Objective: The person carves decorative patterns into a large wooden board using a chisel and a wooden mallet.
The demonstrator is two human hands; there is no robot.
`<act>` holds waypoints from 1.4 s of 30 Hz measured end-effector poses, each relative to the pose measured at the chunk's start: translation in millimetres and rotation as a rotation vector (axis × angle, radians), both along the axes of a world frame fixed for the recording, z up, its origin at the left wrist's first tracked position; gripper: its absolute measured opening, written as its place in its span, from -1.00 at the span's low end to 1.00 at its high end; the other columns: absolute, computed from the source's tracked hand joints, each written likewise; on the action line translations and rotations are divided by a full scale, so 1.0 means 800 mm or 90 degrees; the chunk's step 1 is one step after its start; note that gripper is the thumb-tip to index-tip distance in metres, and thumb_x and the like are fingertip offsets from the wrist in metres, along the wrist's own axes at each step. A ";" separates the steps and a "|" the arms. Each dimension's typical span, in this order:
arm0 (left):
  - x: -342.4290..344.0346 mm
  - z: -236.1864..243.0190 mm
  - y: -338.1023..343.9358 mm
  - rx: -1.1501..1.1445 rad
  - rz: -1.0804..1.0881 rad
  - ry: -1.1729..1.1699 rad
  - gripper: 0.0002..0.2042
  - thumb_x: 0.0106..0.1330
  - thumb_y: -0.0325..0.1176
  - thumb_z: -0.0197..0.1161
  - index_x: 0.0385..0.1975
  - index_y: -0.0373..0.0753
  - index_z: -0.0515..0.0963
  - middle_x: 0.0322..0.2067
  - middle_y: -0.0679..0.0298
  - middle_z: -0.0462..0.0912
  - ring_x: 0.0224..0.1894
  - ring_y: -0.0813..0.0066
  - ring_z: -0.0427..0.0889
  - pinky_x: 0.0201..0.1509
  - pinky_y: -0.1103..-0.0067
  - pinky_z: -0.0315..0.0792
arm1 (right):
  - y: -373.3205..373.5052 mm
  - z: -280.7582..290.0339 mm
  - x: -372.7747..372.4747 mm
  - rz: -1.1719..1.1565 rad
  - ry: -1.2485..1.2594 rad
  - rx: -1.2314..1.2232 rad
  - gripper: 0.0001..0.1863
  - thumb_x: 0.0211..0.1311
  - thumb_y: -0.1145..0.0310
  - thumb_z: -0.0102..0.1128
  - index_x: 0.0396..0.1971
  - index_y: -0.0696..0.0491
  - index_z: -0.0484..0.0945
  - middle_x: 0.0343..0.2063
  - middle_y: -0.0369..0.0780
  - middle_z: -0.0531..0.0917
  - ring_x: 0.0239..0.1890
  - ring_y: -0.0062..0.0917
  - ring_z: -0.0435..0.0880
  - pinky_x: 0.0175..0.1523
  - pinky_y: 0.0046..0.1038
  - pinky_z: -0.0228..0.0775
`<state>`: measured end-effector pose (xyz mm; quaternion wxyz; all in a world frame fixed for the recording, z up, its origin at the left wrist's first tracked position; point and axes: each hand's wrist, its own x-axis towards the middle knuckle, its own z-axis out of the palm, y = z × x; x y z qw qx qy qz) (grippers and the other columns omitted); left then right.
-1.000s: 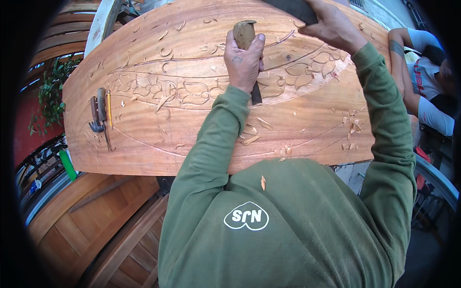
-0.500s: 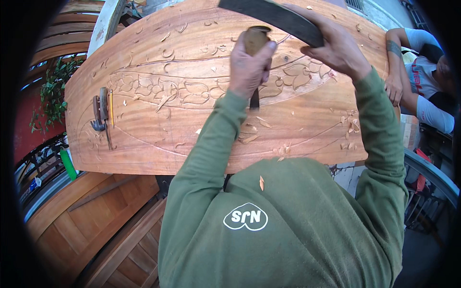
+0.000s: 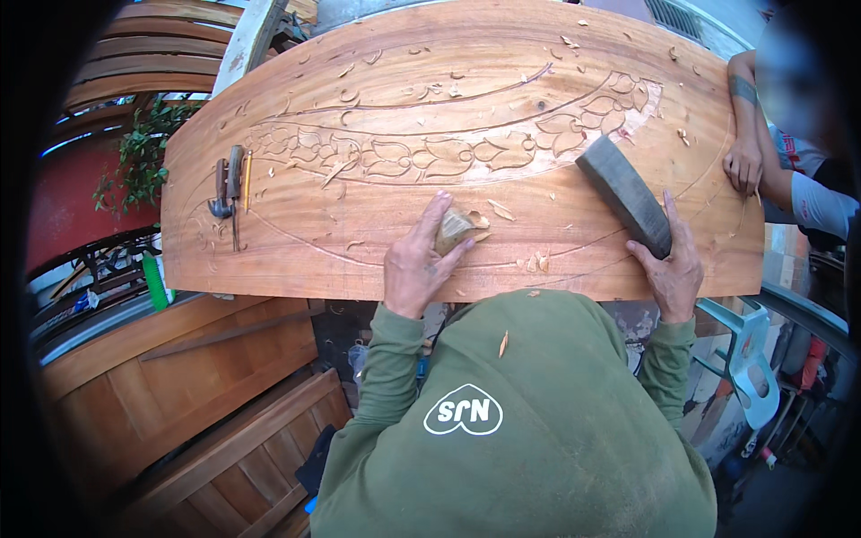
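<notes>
My left hand is near the front edge of the carved wooden panel, its thumb and fingers around the rounded wooden handle of a chisel. The handle's end faces up, and the blade is hidden. Farther right, my right hand holds the near end of a long dark block between thumb and fingers. The block slants away to the left over the panel. Beyond both hands, a band of carved flowers and leaves crosses the wooden panel.
A hammer, a wooden-handled chisel and a yellow pencil lie on the panel's left. Wood shavings are scattered about. Another person's hand rests on the right edge. A light-blue plastic chair stands at lower right.
Both hands have come down toward the panel's near edge and moved apart. The dark block has swung from above the chisel to the right. The chisel handle is now nearer me.
</notes>
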<state>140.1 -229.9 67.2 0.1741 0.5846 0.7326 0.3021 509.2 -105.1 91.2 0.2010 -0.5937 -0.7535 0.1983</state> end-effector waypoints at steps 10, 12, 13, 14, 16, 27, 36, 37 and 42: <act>0.076 0.014 -0.015 -0.187 -0.131 0.059 -0.30 0.23 -0.07 0.60 0.39 -0.04 0.53 0.46 0.20 0.50 0.11 0.02 0.77 0.13 0.29 0.70 | -0.013 -0.031 0.036 0.007 -0.050 0.109 0.07 -0.03 0.07 0.71 0.57 -0.23 0.40 0.03 -0.14 0.73 0.08 -0.18 0.69 0.19 -0.17 0.53; 0.088 0.008 -0.029 -0.146 -0.181 0.003 -0.31 0.25 -0.09 0.58 0.39 -0.08 0.53 0.45 0.21 0.52 0.12 0.03 0.77 0.16 0.30 0.69 | -0.021 -0.037 0.041 -0.009 -0.036 0.073 0.05 0.00 0.01 0.69 0.57 -0.24 0.40 0.07 -0.13 0.71 0.14 -0.17 0.67 0.25 -0.14 0.49; 0.089 0.006 -0.032 -0.129 -0.181 0.001 -0.31 0.26 -0.12 0.57 0.40 -0.11 0.52 0.46 0.21 0.51 0.13 0.04 0.77 0.18 0.31 0.68 | -0.025 -0.041 0.043 -0.012 -0.085 0.130 0.03 0.03 -0.01 0.67 0.56 -0.23 0.40 0.13 -0.14 0.69 0.19 -0.18 0.64 0.31 -0.12 0.43; 0.084 0.004 -0.034 -0.129 -0.181 0.007 -0.31 0.26 -0.12 0.57 0.40 -0.11 0.52 0.46 0.21 0.51 0.13 0.04 0.77 0.18 0.31 0.68 | -0.030 -0.046 0.044 -0.017 -0.134 0.186 0.01 0.05 -0.02 0.65 0.56 -0.22 0.41 0.19 -0.15 0.67 0.23 -0.18 0.61 0.36 -0.11 0.37; 0.076 0.010 -0.031 -0.116 -0.247 -0.008 -0.31 0.24 -0.14 0.58 0.40 -0.11 0.52 0.46 0.19 0.51 0.13 0.06 0.77 0.18 0.32 0.68 | -0.037 -0.051 0.048 -0.025 -0.136 0.206 -0.01 0.08 -0.03 0.63 0.56 -0.21 0.41 0.23 -0.16 0.64 0.27 -0.19 0.58 0.40 -0.10 0.32; 0.032 -0.023 0.070 -0.091 -0.139 0.043 -0.36 0.25 -0.05 0.55 0.32 -0.07 0.56 0.51 0.08 0.42 0.04 -0.09 0.79 0.13 0.22 0.69 | -0.045 -0.068 0.029 -0.060 -0.145 0.215 -0.20 0.28 -0.02 0.49 0.51 -0.20 0.47 0.23 -0.18 0.66 0.30 -0.21 0.59 0.43 -0.09 0.27; -0.037 0.001 -0.049 -0.083 -0.439 -0.025 -0.30 0.18 -0.13 0.57 0.38 -0.05 0.54 0.48 0.28 0.48 -0.04 0.02 0.80 0.06 0.25 0.70 | -0.045 -0.080 -0.007 -0.244 -0.216 0.238 -0.25 0.30 -0.05 0.47 0.47 -0.22 0.50 0.20 -0.18 0.68 0.27 -0.21 0.61 0.34 -0.06 0.39; -0.050 0.015 -0.057 -0.145 -0.434 -0.027 -0.32 0.18 -0.19 0.56 0.37 -0.04 0.53 0.42 0.23 0.54 -0.03 0.01 0.79 0.05 0.23 0.68 | -0.044 -0.079 -0.011 -0.250 -0.205 0.239 -0.26 0.29 -0.06 0.47 0.46 -0.22 0.52 0.17 -0.16 0.70 0.24 -0.18 0.63 0.31 -0.07 0.43; -0.118 0.039 -0.101 -0.061 -0.231 -0.014 -0.41 0.29 -0.06 0.56 0.31 -0.05 0.59 -0.25 0.11 0.83 -0.22 -0.02 0.82 -0.20 0.24 0.66 | -0.049 -0.063 -0.034 -0.294 -0.207 0.184 -0.26 0.25 -0.09 0.50 0.39 -0.14 0.56 0.11 -0.11 0.73 0.17 -0.10 0.69 0.24 -0.08 0.52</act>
